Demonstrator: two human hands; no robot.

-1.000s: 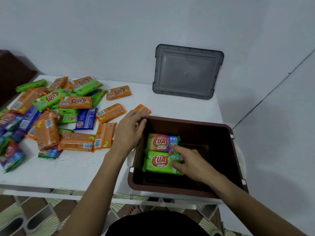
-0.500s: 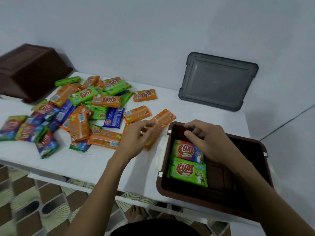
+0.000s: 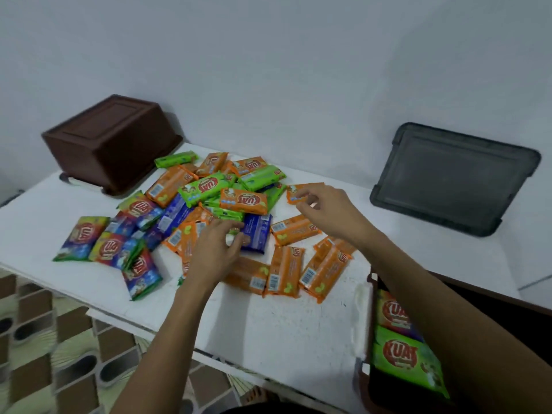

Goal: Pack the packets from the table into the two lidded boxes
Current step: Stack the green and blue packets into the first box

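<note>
A pile of packets (image 3: pixel 244 201), orange, green, blue and rainbow coloured, covers the middle of the white table (image 3: pixel 283 333). My left hand (image 3: pixel 219 249) lies on the pile beside a blue packet (image 3: pixel 257 233), its fingers curled over a green-white packet end; blur hides the grip. My right hand (image 3: pixel 327 212) pinches the edge of an orange packet (image 3: pixel 298 191) at the pile's far right. The open brown box (image 3: pixel 368 369) sits at the bottom right under my right forearm. In it lie a green packet (image 3: pixel 400 358) and a rainbow packet (image 3: pixel 391 312).
A second brown box (image 3: pixel 110 141) stands upside down at the table's back left corner. A grey lid (image 3: pixel 454 177) leans against the wall at the back right. The table's front edge runs close to me, with tiled floor (image 3: pixel 44 339) below.
My right hand left the open box and reached left to the orange packet. The left hand moved farther into the pile. The view swung left, so the open box slid to the bottom right.
</note>
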